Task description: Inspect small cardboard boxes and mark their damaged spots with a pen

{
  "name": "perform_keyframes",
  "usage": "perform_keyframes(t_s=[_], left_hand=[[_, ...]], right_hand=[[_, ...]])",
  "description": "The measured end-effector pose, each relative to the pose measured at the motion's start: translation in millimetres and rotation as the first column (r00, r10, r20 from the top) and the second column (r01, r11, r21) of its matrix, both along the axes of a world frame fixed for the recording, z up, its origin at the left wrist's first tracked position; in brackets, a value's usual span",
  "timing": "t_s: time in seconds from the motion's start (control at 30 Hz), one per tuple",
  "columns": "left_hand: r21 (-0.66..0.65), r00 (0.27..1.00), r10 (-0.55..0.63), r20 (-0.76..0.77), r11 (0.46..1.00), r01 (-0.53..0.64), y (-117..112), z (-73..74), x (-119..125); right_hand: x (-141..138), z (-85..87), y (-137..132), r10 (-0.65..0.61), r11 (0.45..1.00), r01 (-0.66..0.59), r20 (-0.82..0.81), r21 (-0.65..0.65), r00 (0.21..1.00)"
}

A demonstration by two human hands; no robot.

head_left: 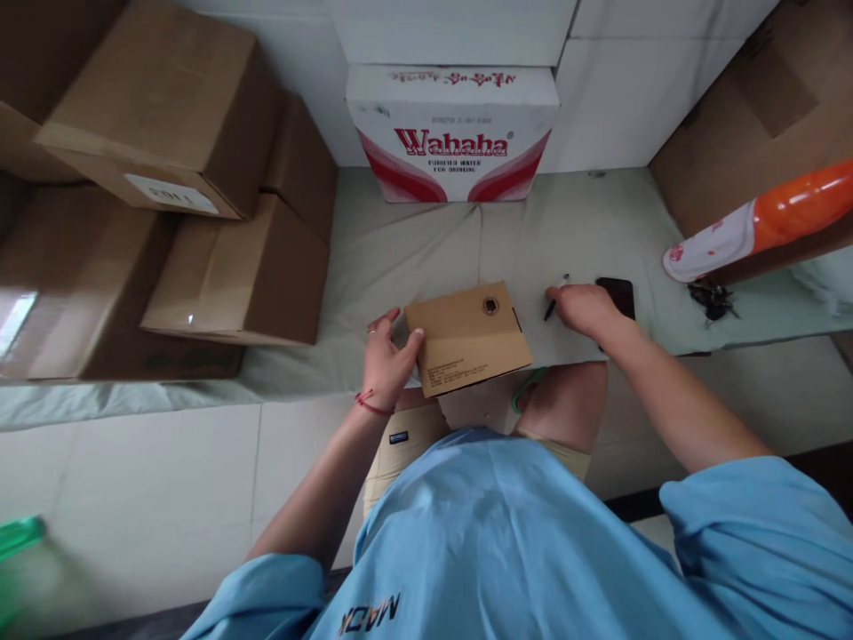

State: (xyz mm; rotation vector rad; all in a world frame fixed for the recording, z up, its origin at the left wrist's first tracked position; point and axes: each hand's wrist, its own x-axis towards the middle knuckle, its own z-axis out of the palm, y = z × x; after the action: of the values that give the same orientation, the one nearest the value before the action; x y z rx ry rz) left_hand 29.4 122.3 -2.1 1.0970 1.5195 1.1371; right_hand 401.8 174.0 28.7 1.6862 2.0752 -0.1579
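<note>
A small flat brown cardboard box [470,338] lies at the table's front edge, with a round black mark and small print on its top. My left hand [390,356] grips its left edge, the thumb on the top and the fingers along the side. To the right of the box, my right hand [585,307] is closed over a pen [550,309], whose dark end sticks out beyond the fingers. Just behind that hand lies a black phone [618,292], partly covered by the wrist.
Brown cartons [219,276] are stacked at the left. A white and red Wahaha carton [457,133] stands at the back. On the right are an orange and white tube [753,222], keys [712,300] and a large carton [766,98]. A pale green cloth [413,240] covers the table.
</note>
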Motion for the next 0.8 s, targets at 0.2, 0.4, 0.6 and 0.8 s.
perform_keyframes(t_s=[0.2,0.4,0.6,0.8], left_hand=[[0.401,0.824,0.033,-0.566,0.884,0.24,-29,19.7,19],[0.514,0.736,-0.033,-0.676,0.695,0.503,-35,29.3,49],[0.283,0.513,-0.166,-0.842,0.674,0.682,-28,20.0,69],[0.225,0.443,-0.18,-0.878,0.664,0.714,-28,12.3,73]], right_hand=[[1,7.7,12,0.106,0.993,-0.103,0.052,-0.066,0.993],[5,14.4,10,0.06,0.997,-0.059,0.016,-0.059,0.998],[6,17.5,-9,-0.217,0.935,0.356,-0.771,0.013,0.599],[-38,32.3,-32,-0.167,0.871,0.304,-0.815,-0.386,-0.554]])
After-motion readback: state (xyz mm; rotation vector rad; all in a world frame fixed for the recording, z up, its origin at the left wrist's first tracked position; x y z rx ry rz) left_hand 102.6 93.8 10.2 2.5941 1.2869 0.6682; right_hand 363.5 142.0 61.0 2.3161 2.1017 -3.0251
